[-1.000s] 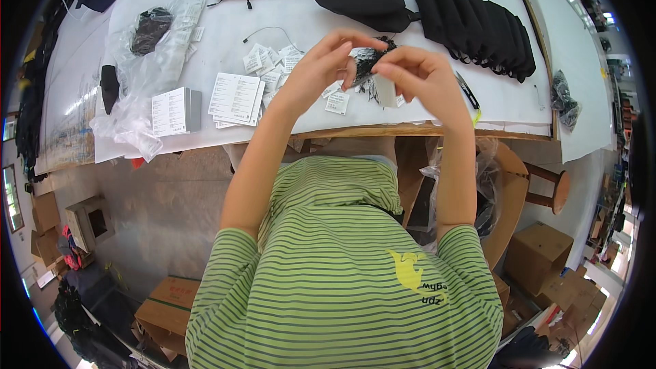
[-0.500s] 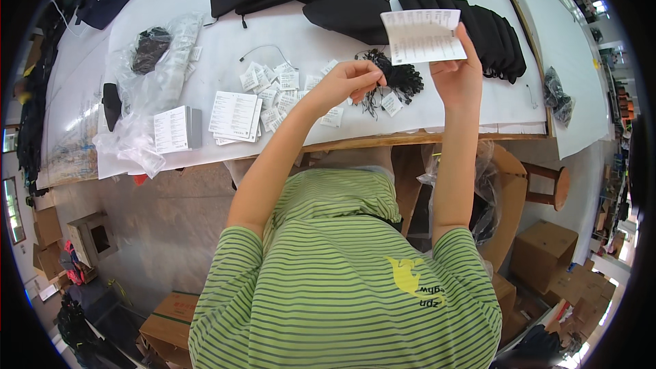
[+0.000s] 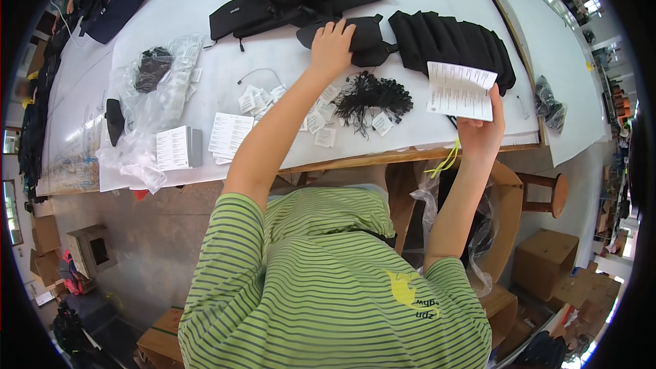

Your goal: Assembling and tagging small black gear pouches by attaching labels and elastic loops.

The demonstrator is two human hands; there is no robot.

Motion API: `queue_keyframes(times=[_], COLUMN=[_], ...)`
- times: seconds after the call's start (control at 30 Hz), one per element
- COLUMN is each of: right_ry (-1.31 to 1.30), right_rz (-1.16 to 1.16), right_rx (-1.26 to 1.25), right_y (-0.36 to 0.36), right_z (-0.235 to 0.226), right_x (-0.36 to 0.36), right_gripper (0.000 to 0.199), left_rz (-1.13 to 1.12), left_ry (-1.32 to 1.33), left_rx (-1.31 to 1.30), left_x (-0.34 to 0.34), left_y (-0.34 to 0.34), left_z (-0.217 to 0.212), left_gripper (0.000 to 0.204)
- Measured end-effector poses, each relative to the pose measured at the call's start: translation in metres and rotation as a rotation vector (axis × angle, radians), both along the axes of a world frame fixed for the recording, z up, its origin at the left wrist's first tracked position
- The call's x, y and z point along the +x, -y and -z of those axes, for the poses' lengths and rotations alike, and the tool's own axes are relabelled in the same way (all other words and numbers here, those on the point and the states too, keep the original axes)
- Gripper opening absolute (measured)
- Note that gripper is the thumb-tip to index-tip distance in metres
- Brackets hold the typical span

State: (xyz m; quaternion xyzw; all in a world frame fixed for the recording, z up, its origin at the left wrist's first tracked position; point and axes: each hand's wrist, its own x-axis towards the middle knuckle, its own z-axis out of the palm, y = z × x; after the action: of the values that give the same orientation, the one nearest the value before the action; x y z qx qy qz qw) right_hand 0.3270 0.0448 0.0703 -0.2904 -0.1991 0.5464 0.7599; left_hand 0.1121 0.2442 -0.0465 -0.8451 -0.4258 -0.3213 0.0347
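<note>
My left hand reaches across the table, its fingers curled over a black fabric pouch in front of the other bags. In my right hand is a folded white printed leaflet, held up near the table's front edge at the right. Below that hand a bright yellow-green cord hangs; whether the hand holds it I cannot tell. Between my arms lies a bundle of black cords, with a small white tag at its near side. More small white tags lie partly behind my left forearm.
Several black bags lie at the back, and a row of black pouches at the right. Leaflet stacks and clear plastic bags are on the left. An open cardboard box and a wooden stool stand below the right edge.
My left hand has moved from the cord bundle up onto the black pouch, which has shifted and folded. My right hand has come down and rightward with the leaflet. The whole view has tilted slightly.
</note>
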Motion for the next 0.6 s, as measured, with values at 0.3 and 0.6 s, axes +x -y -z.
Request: queue_keyframes(times=[0.3,0.6], right_ry=[0.026,0.240], right_rz=[-0.232,-0.147], right_rx=[0.079,-0.123], right_y=[0.065,0.060], right_z=[0.033,0.027], right_x=[0.004,-0.017], right_gripper=[0.023,0.017], left_rz=[0.119,-0.073], left_ry=[0.099,0.139], left_rx=[-0.167,-0.541], left_x=[-0.108,-0.132], left_y=[0.058,0.178], left_z=[-0.048,-0.041], left_gripper=[0.060,0.052])
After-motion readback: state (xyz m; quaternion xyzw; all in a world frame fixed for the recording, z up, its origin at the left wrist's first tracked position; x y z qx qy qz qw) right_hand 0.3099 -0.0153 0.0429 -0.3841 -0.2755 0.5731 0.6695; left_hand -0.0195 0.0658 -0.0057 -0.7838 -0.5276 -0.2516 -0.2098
